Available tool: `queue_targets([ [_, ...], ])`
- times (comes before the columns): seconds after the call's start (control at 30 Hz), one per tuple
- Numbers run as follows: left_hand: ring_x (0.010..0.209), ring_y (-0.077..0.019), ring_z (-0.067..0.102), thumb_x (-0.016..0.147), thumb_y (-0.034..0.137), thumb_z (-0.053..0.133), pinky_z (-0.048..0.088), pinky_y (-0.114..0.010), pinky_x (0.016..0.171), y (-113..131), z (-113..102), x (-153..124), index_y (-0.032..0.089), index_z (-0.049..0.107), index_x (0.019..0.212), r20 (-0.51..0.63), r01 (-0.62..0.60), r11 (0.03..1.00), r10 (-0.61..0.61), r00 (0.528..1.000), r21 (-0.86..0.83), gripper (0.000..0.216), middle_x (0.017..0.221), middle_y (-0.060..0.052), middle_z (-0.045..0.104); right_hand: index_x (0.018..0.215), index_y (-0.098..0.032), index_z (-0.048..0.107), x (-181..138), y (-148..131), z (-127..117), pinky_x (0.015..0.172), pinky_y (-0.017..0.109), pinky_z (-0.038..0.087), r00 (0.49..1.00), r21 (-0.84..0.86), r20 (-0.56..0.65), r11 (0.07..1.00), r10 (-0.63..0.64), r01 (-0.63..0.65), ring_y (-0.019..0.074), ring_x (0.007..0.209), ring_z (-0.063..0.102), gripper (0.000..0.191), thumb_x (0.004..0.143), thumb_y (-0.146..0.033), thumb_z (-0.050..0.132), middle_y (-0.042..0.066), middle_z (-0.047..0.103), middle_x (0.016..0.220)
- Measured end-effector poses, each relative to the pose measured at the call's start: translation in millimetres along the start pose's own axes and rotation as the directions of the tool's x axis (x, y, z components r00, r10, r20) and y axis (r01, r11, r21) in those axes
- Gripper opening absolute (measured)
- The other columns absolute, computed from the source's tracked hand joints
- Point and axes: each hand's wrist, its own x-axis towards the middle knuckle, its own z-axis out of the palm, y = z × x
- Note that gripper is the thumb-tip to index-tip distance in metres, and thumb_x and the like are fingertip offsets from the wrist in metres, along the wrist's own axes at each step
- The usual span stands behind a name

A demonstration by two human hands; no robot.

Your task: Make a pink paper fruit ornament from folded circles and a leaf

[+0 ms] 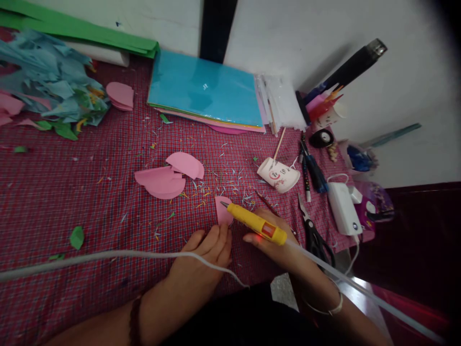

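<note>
Pink paper piece point(220, 216) observed at the fingertips of the left hand point(212, 250), over the checked cloth of the tabletop point(108, 206); whether it lies flat cannot be told. Left fingers sit close together at its near edge, pinching or merely pressing: unclear. The right hand point(279, 252), its fingers partly hidden, grips what appears to be a glue pen point(252, 222), with the metal nozzle point(224, 204) over the paper, ahead of the left fingertips. Contact between nozzle and paper not confirmed. Judged good practice: a light, steady right grip, slow even strokes, and left fingers well back from the tip, which may be hot, anchoring the paper without creasing it. Loose trimmings point(183, 194) beyond the left fingers could stick to any adhesive; sweeping them aside is advised. The pale cord point(144, 253) crossing the view of the left hand should be checked for snagging.
</note>
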Motion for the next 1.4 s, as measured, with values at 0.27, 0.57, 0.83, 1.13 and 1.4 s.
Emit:
queue_targets([
  [0.27,0.113,-0.024,0.049,0.084,0.011,0.048,0.038,-0.038,0.087,1,-11,4,0.01,0.05,0.131,0.0,0.009,1.0,-0.009,1.0,0.001,0.048,0.133,-0.008,0.058,0.066,-0.021,0.049,0,-4,1,0.059,0.033,0.041,0.998,-0.008,-0.038,0.999,0.048,-0.049,0.0152,0.062,0.05,0.023,0.077,-0.035,0.065,0.0,0.054,0.067],
  [0.57,0.113,-0.0247,0.05,0.085,0.018,0.053,0.038,-0.037,0.086,1,-7,2,0.01,0.057,0.123,-0.005,0.004,1.0,-0.004,1.0,-0.013,0.039,0.132,-0.011,0.058,0.075,-0.022,0.056,0,-1,1,0.067,0.034,0.046,0.997,0.008,-0.07,0.999,0.042,-0.041,0.0169,0.07,0.056,0.014,0.075,-0.032,0.066,0.001,0.059,0.075],
  [0.83,0.114,-0.023,0.051,0.088,0.025,0.056,0.039,-0.036,0.087,1,-5,1,0.012,0.056,0.124,-0.009,0.014,1.0,-0.015,1.0,-0.004,0.039,0.133,-0.01,0.057,0.08,-0.022,0.057,1,-4,-1,0.07,0.034,0.047,1.0,0.048,-0.017,0.999,0.023,-0.022,0.0178,0.075,0.058,0.013,0.076,-0.03,0.065,0.002,0.061,0.08],
  [1.13,0.112,-0.0236,0.051,0.086,0.02,0.055,0.038,-0.036,0.087,0,-4,2,0.011,0.057,0.122,-0.046,0.009,1.0,-0.01,0.999,-0.023,0.037,0.129,-0.011,0.06,0.077,-0.021,0.06,0,3,2,0.069,0.035,0.05,0.994,0.055,-0.073,0.995,0.084,-0.08,0.0183,0.072,0.06,0.015,0.071,-0.032,0.069,0.003,0.063,0.076],
  [1.4,0.106,-0.0242,0.052,0.087,0.022,0.053,0.037,-0.036,0.084,0,-4,5,0.011,0.058,0.119,-0.058,0.019,0.999,-0.022,0.998,-0.041,0.034,0.128,-0.013,0.06,0.086,-0.021,0.062,1,-1,-2,0.069,0.034,0.055,0.983,0.244,-0.051,0.957,0.174,-0.157,0.0197,0.074,0.065,0.021,0.069,-0.029,0.071,0.004,0.069,0.082],
])
